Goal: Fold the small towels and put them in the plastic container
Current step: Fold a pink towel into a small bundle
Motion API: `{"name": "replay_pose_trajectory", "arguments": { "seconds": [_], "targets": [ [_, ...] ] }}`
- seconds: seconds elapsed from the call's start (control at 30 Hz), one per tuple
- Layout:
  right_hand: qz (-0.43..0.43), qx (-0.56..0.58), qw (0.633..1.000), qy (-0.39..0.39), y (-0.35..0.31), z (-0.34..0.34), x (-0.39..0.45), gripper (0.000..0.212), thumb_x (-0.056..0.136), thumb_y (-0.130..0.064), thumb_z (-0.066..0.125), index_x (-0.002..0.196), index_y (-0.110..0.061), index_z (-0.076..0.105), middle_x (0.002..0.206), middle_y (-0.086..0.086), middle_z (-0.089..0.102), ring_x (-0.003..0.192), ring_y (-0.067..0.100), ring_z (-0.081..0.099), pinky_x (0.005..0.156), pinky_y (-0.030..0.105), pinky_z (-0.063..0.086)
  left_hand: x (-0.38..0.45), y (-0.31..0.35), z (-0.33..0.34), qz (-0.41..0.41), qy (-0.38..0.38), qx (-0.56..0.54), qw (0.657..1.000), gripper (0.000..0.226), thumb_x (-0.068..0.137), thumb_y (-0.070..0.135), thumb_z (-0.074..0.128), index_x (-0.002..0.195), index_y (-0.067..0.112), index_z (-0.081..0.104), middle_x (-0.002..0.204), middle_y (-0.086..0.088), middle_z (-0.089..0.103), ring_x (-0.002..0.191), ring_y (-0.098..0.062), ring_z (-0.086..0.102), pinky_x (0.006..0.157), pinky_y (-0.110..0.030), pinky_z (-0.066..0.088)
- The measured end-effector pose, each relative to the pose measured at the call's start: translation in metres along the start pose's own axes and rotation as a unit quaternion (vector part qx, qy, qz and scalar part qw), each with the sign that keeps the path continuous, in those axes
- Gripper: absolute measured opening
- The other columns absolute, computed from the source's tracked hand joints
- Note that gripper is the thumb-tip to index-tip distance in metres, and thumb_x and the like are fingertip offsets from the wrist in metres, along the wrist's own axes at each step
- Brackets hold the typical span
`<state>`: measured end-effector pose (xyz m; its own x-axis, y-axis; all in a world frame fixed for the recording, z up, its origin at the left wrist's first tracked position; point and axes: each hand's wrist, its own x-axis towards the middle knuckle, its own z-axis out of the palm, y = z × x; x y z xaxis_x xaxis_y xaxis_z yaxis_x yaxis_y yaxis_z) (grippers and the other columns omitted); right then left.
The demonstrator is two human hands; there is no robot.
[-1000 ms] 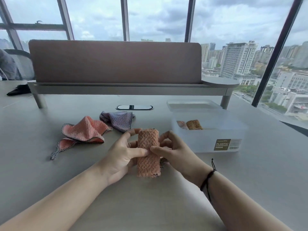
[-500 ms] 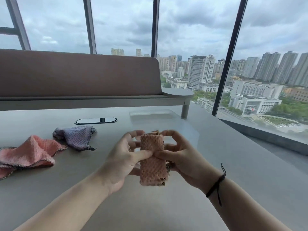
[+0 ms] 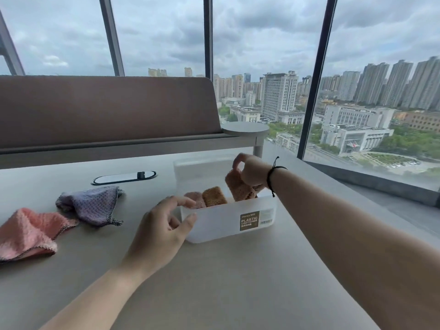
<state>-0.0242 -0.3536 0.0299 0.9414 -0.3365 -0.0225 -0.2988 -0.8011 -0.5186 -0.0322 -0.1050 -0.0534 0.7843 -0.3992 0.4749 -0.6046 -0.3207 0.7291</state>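
A translucent white plastic container (image 3: 219,222) stands on the grey table. My right hand (image 3: 252,171) grips a folded salmon towel (image 3: 238,186) and holds it tilted inside the container's right end. Two folded towels stand upright in its left part: a pink one (image 3: 196,198) and an orange-brown one (image 3: 214,196). My left hand (image 3: 164,227) touches the container's near left corner, with its fingers curved over the rim and its thumb against the front wall. An unfolded purple towel (image 3: 92,203) and an unfolded pink towel (image 3: 26,232) lie crumpled at the left.
A black oval cable port (image 3: 125,177) is set into the table behind the purple towel. A brown partition panel (image 3: 107,110) runs along the table's back. The container's lid (image 3: 202,160) lies behind it. Large windows stand to the right.
My right hand has carried the folded salmon towel forward into the container. My left hand has let go of that towel and moved to the container's near left corner.
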Motion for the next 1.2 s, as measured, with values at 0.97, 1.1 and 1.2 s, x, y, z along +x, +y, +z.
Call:
{"name": "replay_pose_trajectory", "arguments": {
  "seconds": [0.97,1.1,1.2],
  "targets": [
    [-0.171,-0.111,0.939,0.277,-0.065,0.048,-0.034,0.017,0.087,-0.027,0.055,0.082,-0.02,0.069,0.079,-0.001,0.071,0.076,0.024,0.065,0.065,0.035,0.056,-0.002,-0.016,0.009,0.169,0.037,0.037,0.984,0.03,0.086,0.006,0.068,0.111,0.022,0.068,0.115,0.013,0.06,0.063,-0.009,0.062,0.063,-0.016,0.051],
    [-0.313,0.052,0.912,0.259,-0.102,0.096,-0.087,0.012,0.09,-0.025,0.059,0.094,-0.021,0.07,0.089,-0.007,0.067,0.085,0.012,0.061,0.072,0.029,0.049,-0.004,-0.014,-0.019,0.134,0.048,0.027,0.989,0.028,0.082,0.014,0.06,0.109,0.021,0.067,0.105,0.007,0.063,0.074,-0.008,0.063,0.064,-0.015,0.049],
    [-0.354,0.094,0.906,0.213,-0.113,0.138,-0.104,0.023,0.089,-0.021,0.06,0.111,-0.027,0.063,0.1,-0.009,0.063,0.091,0.01,0.061,0.073,0.028,0.047,-0.011,-0.04,-0.054,0.07,0.048,0.077,0.993,0.025,0.08,0.018,0.055,0.1,0.022,0.07,0.105,0.008,0.065,0.091,-0.01,0.063,0.076,-0.027,0.052]
  ]
}}
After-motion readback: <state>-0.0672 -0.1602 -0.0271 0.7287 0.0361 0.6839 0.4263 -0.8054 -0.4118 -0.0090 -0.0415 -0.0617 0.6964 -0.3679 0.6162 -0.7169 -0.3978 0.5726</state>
